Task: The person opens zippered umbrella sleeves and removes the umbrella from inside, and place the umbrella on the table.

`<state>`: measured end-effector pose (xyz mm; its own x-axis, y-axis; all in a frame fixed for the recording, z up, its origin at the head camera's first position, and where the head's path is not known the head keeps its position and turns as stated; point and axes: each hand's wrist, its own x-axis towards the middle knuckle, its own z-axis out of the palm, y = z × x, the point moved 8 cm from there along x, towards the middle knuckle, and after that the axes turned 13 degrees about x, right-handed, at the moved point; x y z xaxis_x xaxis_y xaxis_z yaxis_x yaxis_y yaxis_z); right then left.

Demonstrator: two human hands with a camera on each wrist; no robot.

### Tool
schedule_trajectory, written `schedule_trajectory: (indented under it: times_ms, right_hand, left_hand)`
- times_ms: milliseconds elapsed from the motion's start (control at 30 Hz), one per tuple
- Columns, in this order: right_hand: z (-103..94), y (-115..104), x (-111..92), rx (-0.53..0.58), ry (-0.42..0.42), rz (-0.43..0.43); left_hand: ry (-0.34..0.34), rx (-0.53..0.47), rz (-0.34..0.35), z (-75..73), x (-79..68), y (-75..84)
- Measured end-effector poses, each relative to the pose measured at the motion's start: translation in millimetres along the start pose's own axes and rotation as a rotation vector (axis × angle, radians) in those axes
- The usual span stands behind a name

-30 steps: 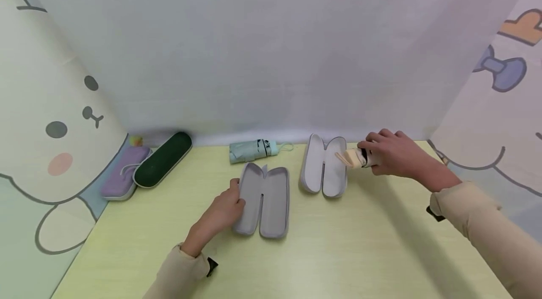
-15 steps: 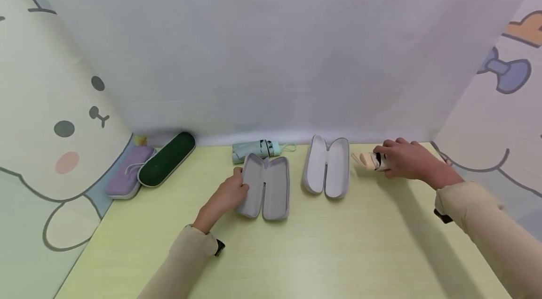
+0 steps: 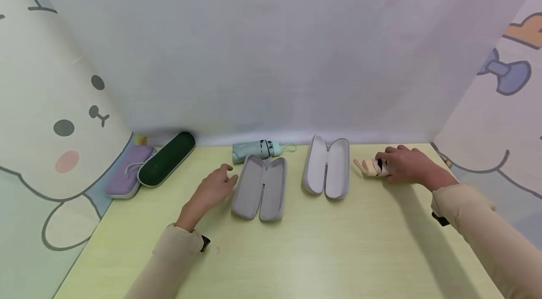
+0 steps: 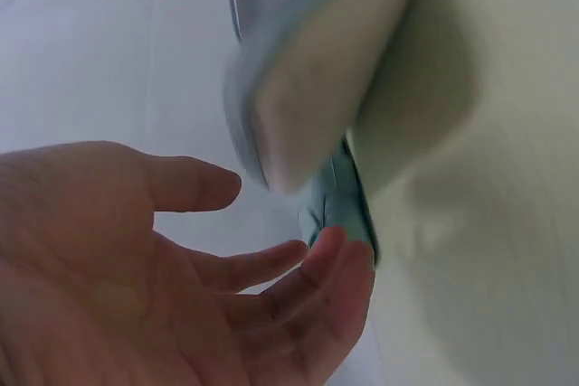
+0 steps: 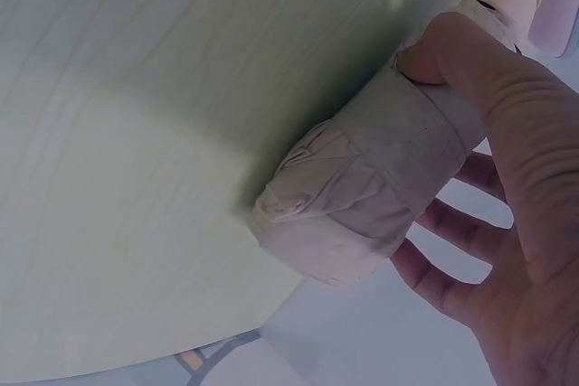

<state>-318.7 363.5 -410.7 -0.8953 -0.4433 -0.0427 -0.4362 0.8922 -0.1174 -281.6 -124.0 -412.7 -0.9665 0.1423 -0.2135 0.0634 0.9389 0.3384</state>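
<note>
My right hand (image 3: pixel 410 165) grips a folded cream umbrella (image 5: pixel 366 164) low over the right of the table; its handle and wrist loop point left. In the right wrist view the thumb lies along one side of it, the fingers along the other. My left hand (image 3: pixel 213 187) is just left of an opened grey glasses case (image 3: pixel 249 195), thumb and fingers apart with nothing between them. The left wrist view shows this case (image 4: pixel 312 88) beyond the fingertips. Behind the case lies a folded mint-green umbrella (image 3: pixel 249 150). An opened white glasses case (image 3: pixel 314 169) stands between the hands.
At the far left of the yellow table (image 3: pixel 322 252), a dark green glasses case (image 3: pixel 167 160) leans against a purple case (image 3: pixel 129 172) with a white cord. A white curtain (image 3: pixel 271 54) hangs along the back edge. Printed panels (image 3: pixel 55 172) flank both sides.
The grey case has moved back towards the mint-green umbrella, and my left hand has let go of it and drawn left. My right hand has carried the cream umbrella right, away from the white case.
</note>
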Motion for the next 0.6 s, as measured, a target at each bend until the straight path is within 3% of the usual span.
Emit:
schedule_trajectory:
  times_ms: [133,333,600]
  right_hand:
    - [1.7,-1,0,-0.005,-0.011,-0.002]
    - [1.3,-6,-2,0.02,-0.041,0.008]
    - [3.6,-8,0,0.007,-0.054,0.004]
  left_hand:
    - [0.089,0.096,-0.015,-21.1,-4.9,-18.5]
    - [0.211,0.224,-0.107,-49.8,-8.3,-47.4]
    - [0.268,0.269,-0.207,-60.9,5.6,-88.2]
